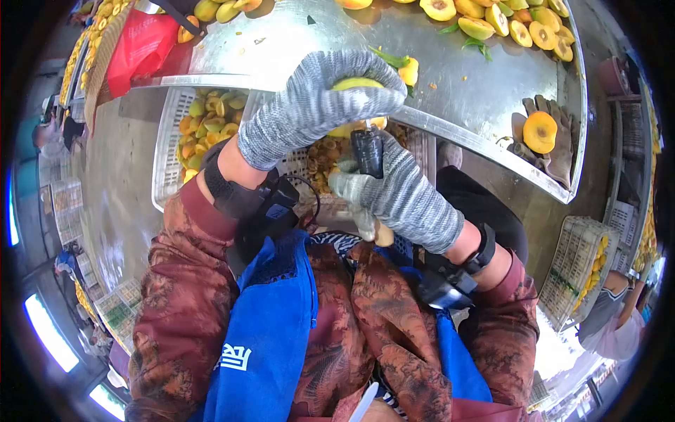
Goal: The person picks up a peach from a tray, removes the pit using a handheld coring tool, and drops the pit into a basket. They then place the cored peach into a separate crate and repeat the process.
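Observation:
My left hand, in a grey knitted glove, is closed around a yellow peach, which shows between the fingers. Just below it, my right hand, gloved the same way, grips a tool with a black-wrapped handle. The tool's upper end meets the underside of the fruit, and its working tip is hidden there. Beneath both hands, a crate holds peach scraps, partly covered by the gloves. Left of that, a white crate contains several cut peaches.
A metal table with a raised rim spans the far side, with peach halves at its back. A peach half lies on brown gloves at the right corner. A red bag sits left; a crate stands right.

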A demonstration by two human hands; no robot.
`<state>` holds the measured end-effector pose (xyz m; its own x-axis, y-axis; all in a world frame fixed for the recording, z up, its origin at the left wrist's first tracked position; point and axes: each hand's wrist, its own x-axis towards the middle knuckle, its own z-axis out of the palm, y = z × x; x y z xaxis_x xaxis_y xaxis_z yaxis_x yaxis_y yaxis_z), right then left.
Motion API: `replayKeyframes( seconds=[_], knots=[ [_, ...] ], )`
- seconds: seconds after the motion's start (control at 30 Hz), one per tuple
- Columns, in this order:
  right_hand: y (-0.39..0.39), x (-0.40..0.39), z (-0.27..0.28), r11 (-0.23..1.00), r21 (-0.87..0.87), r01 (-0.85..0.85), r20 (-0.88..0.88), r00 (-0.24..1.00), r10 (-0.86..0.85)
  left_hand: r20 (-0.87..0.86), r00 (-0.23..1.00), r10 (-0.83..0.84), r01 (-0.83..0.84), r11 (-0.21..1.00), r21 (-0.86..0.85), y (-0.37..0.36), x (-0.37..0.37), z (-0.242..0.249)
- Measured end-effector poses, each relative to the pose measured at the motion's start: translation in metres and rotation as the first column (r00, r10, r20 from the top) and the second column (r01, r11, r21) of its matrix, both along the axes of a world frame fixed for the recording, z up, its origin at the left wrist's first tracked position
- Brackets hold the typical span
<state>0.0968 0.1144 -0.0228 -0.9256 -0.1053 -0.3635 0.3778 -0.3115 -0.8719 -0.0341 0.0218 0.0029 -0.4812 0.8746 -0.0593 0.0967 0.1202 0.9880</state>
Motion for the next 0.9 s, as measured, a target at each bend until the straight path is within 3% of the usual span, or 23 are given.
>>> replayKeyframes(
  seconds=[0.03, 0.1, 0.17, 0.2, 0.3, 0.43, 0.5, 0.53, 0.6, 0.77, 0.83, 0.87, 0.9],
  knots=[
    [-0.005, 0.002, -0.005, 0.981, 0.138, 0.133, -0.104, 0.987, -0.119, -0.064, 0.997, 0.044, -0.046, 0.998, -0.032, 0.001, 0.003, 0.000],
    [0.000, 0.001, -0.004, 0.991, 0.067, 0.117, -0.129, 0.986, -0.108, -0.042, 0.994, 0.097, -0.098, 0.995, -0.027, 0.003, 0.011, 0.000],
    [0.011, 0.000, 0.010, 0.983, -0.158, -0.090, 0.163, 0.980, 0.116, 0.015, 0.975, 0.223, -0.223, 0.971, 0.081, 0.003, 0.017, -0.006],
    [0.011, 0.000, 0.011, 0.990, -0.109, -0.092, 0.116, 0.988, 0.104, -0.023, 0.963, 0.269, -0.265, 0.958, 0.112, 0.003, 0.021, -0.008],
    [0.008, 0.000, 0.010, 0.999, 0.027, -0.039, -0.004, 0.999, 0.039, -0.020, 0.967, 0.254, -0.251, 0.964, 0.091, 0.004, 0.021, -0.006],
    [0.004, 0.001, 0.008, 0.996, 0.059, -0.073, 0.047, 0.996, 0.070, 0.093, 0.979, 0.183, -0.193, 0.973, 0.123, -0.001, 0.016, 0.000],
    [-0.006, 0.003, -0.001, 0.980, 0.129, 0.152, -0.168, 0.977, -0.130, -0.107, 0.994, 0.019, -0.016, 0.999, 0.029, 0.002, 0.006, 0.001],
    [-0.002, 0.003, 0.002, 0.980, 0.130, 0.151, -0.169, 0.977, -0.128, -0.107, 0.994, 0.020, -0.017, 0.999, 0.029, 0.002, 0.003, -0.001],
    [0.010, 0.002, 0.013, 0.984, -0.165, -0.066, 0.100, 0.992, 0.083, -0.044, 0.999, -0.008, 0.008, 1.000, -0.002, 0.003, 0.001, -0.004],
    [0.005, 0.004, 0.006, 0.982, -0.179, -0.060, 0.114, 0.990, 0.081, -0.108, 0.994, 0.017, -0.018, 1.000, -0.014, 0.003, 0.006, 0.000],
    [-0.004, -0.002, 0.006, 0.993, 0.011, 0.115, -0.105, 0.988, -0.113, -0.161, 0.985, 0.067, -0.074, 0.997, -0.037, 0.004, 0.007, -0.001],
    [0.009, 0.001, 0.015, 0.985, -0.172, -0.014, 0.123, 0.992, 0.036, -0.173, 0.978, 0.117, -0.126, 0.991, -0.037, 0.003, 0.010, 0.002],
    [0.009, 0.000, 0.014, 0.985, -0.174, -0.010, 0.119, 0.992, 0.031, -0.177, 0.978, 0.113, -0.121, 0.992, -0.038, 0.004, 0.012, 0.002]
  ],
)
